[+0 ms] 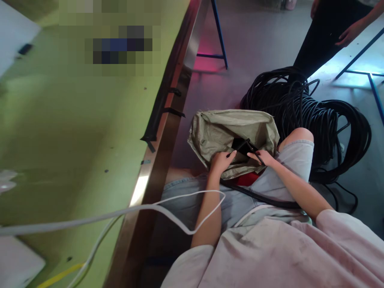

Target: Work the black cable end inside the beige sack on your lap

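An open tan woven sack (207, 132) rests between my knees, its mouth facing up toward me. At the near rim, my left hand (222, 163) is closed, with a small dark tip showing at its fingers. My right hand (261, 157) reaches over the sack's right side, its fingers closed on a thin black cable (254, 150). More black material (239, 145) shows inside the sack between the two hands, its shape unclear. A thicker black cable (264, 197) lies across my lap below the sack. Something red (248, 179) peeks out beneath the rim.
At left runs a green-topped table (90, 132) with a metal edge. A white cord (132, 209) crosses it and loops over my left arm. Large coils of black cable (318, 124) lie on the floor at right. Behind them stands another person (324, 36), near a blue metal stand (376, 94).
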Demonstrator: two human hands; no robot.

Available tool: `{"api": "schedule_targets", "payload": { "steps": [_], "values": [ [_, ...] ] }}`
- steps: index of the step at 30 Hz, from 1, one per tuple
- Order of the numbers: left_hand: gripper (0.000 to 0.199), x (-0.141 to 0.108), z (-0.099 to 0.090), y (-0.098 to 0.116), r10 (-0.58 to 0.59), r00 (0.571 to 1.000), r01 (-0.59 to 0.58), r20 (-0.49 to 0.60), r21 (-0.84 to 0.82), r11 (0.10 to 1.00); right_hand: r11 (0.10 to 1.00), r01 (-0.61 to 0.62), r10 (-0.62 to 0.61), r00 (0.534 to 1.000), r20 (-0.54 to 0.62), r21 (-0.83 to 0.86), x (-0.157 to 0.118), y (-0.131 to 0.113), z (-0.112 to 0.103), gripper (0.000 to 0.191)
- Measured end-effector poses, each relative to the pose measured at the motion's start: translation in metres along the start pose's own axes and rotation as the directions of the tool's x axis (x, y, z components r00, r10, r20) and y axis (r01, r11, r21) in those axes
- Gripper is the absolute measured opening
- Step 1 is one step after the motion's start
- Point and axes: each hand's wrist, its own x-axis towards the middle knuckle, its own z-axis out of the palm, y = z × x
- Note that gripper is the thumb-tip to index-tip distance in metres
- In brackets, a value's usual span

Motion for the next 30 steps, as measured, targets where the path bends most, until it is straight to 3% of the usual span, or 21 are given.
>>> {"api": "schedule_targets", "payload": {
  "steps": [4, 7, 12, 17, 19, 23, 27, 30],
  "values": [
    [0.039, 0.000, 0.009, 0.001, 0.096, 0.990, -0.096, -0.106, -0.001, 0.995, 0.998, -0.038, 0.038, 0.999, -0.001, -0.050, -0.001, -0.003, -0.001, 0.067],
    [0.043, 0.000, 0.017, 0.006, 0.164, 0.975, -0.166, -0.150, 0.000, 0.986, 0.993, -0.066, 0.065, 0.998, -0.019, -0.097, -0.003, -0.009, -0.001, 0.067],
    [0.038, 0.004, 0.022, 0.003, 0.210, 0.974, -0.215, -0.087, -0.046, 0.976, 0.992, -0.064, 0.060, 0.997, -0.046, -0.104, -0.006, -0.012, 0.001, 0.062],
    [0.037, 0.009, 0.026, -0.006, 0.298, 0.955, -0.295, 0.004, -0.121, 0.948, 0.988, 0.100, -0.106, 0.993, -0.045, -0.117, 0.001, -0.005, 0.005, 0.061],
    [0.037, 0.010, 0.027, -0.007, 0.298, 0.954, -0.292, 0.041, -0.118, 0.949, 0.978, 0.140, -0.151, 0.987, -0.062, -0.156, 0.004, -0.003, 0.005, 0.061],
    [0.039, 0.008, 0.026, -0.004, 0.263, 0.965, -0.262, -0.009, -0.112, 0.958, 0.968, 0.039, -0.067, 0.992, -0.109, -0.248, 0.002, -0.002, 0.002, 0.060],
    [0.038, 0.004, 0.020, 0.003, 0.206, 0.978, -0.209, -0.041, -0.079, 0.975, 0.979, -0.057, 0.054, 0.998, -0.021, -0.195, -0.002, -0.005, 0.000, 0.059],
    [0.037, 0.002, 0.014, 0.007, 0.207, 0.978, -0.207, 0.004, -0.049, 0.977, 0.984, -0.044, 0.037, 0.998, -0.045, -0.175, 0.000, -0.007, 0.002, 0.056]
  ]
}}
